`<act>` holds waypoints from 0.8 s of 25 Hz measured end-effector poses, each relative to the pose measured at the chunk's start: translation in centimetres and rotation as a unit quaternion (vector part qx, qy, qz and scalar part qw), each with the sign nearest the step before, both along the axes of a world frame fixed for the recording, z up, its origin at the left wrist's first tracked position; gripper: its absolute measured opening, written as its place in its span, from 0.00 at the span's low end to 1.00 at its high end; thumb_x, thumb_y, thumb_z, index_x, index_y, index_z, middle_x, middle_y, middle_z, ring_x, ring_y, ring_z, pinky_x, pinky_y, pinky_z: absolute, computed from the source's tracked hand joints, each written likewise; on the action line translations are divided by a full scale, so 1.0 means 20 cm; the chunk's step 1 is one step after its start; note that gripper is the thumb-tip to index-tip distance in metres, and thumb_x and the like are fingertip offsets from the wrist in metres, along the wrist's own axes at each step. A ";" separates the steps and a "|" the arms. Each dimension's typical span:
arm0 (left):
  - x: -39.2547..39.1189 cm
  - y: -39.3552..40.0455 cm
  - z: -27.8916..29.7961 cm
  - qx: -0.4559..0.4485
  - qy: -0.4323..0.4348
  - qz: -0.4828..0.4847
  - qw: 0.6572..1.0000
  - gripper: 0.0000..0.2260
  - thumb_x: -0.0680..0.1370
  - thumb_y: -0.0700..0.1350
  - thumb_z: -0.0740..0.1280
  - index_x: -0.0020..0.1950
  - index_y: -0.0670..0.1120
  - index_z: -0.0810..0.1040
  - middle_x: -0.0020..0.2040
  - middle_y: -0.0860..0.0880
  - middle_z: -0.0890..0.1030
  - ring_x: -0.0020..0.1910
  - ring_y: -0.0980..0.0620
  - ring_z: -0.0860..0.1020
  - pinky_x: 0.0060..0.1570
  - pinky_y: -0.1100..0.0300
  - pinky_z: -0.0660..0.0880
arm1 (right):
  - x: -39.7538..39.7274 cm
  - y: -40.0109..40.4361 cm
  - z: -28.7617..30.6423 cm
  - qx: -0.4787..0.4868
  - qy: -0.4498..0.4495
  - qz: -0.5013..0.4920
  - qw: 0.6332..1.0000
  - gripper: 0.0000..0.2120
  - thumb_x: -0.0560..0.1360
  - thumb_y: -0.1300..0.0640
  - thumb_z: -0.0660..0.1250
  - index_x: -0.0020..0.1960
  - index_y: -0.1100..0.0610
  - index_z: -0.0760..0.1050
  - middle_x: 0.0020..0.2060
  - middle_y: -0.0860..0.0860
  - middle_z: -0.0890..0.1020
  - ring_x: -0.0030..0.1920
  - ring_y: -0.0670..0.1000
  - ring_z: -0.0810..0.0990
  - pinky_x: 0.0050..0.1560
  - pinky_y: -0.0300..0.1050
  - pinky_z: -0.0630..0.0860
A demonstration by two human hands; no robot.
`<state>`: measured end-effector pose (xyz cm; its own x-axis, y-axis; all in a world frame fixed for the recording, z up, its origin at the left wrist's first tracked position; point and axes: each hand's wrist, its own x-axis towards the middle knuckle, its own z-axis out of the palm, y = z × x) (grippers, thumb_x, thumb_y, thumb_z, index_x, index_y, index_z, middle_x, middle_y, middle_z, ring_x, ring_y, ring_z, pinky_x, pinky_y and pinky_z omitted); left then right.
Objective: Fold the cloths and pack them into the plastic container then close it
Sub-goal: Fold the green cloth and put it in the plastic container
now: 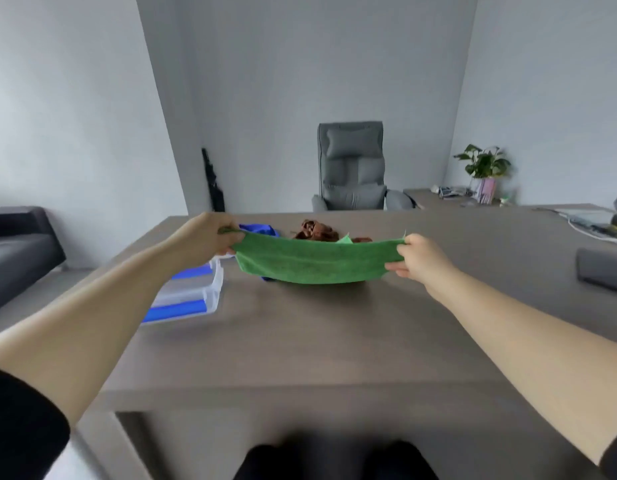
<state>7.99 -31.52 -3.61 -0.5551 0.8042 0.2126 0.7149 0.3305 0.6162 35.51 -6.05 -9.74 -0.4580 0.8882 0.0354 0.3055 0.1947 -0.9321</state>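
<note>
Even, soft daylight, no glare. Faint shadow on desk (300, 341) under cloth (317, 261). Overall soft focus; wide-angle bending at edges away from desk; bottom edge blurred dark.

Green cloth (314, 259) stretched above the table (335, 341), pinched by left hand (210, 237) and right hand (421, 259). Behind: brown cloth (315, 230), blue cloth (260, 230). Left: clear plastic container (192, 292), blue latches.
</note>
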 end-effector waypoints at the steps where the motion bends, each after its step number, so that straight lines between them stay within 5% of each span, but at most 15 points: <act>1: 0.04 -0.08 -0.10 -0.022 -0.012 -0.017 1.000 0.09 0.78 0.41 0.68 0.39 0.49 0.80 0.37 0.43 0.83 0.39 0.39 0.80 0.46 0.47 0.78 | 0.06 -0.06 -0.11 0.006 -0.019 0.014 1.000 0.09 0.80 0.60 0.53 0.58 0.56 0.69 0.60 0.55 0.76 0.40 0.49 0.86 0.46 0.49 0.82; 5: 0.17 -0.34 -0.45 -0.087 -0.011 -0.037 0.995 0.07 0.77 0.42 0.71 0.40 0.51 0.80 0.34 0.51 0.83 0.37 0.47 0.80 0.45 0.49 0.76 | 0.30 -0.28 -0.40 0.063 -0.067 0.060 0.994 0.08 0.81 0.60 0.54 0.49 0.55 0.72 0.50 0.53 0.81 0.43 0.48 0.85 0.49 0.57 0.80; 11: 0.29 -0.51 -0.71 -0.065 -0.007 -0.041 0.997 0.06 0.74 0.43 0.74 0.41 0.54 0.80 0.39 0.48 0.82 0.38 0.53 0.76 0.44 0.59 0.73 | 0.48 -0.45 -0.51 0.226 -0.157 0.055 0.960 0.05 0.79 0.56 0.60 0.46 0.49 0.73 0.31 0.50 0.78 0.35 0.52 0.77 0.36 0.47 0.69; 15: 0.31 -0.56 -0.80 -0.005 -0.037 -0.036 0.999 0.09 0.73 0.43 0.75 0.41 0.58 0.81 0.40 0.56 0.83 0.41 0.58 0.79 0.47 0.68 0.72 | 0.60 -0.47 -0.56 0.256 -0.141 0.046 0.955 0.03 0.79 0.53 0.62 0.47 0.48 0.74 0.35 0.48 0.78 0.39 0.47 0.75 0.39 0.43 0.70; 20: 0.31 -0.57 -0.90 0.055 -0.046 -0.044 0.996 0.12 0.73 0.42 0.75 0.46 0.60 0.82 0.42 0.54 0.84 0.41 0.56 0.81 0.47 0.64 0.76 | 0.67 -0.47 -0.60 0.259 -0.098 0.060 0.959 0.05 0.79 0.52 0.63 0.43 0.48 0.73 0.28 0.47 0.74 0.28 0.44 0.69 0.31 0.36 0.65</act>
<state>14.12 -42.90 -21.53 -0.5038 0.8258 0.2535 0.6777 0.1959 0.7087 48.89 -15.52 -21.81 -0.5989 0.7152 0.3602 0.4112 0.6606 -0.6280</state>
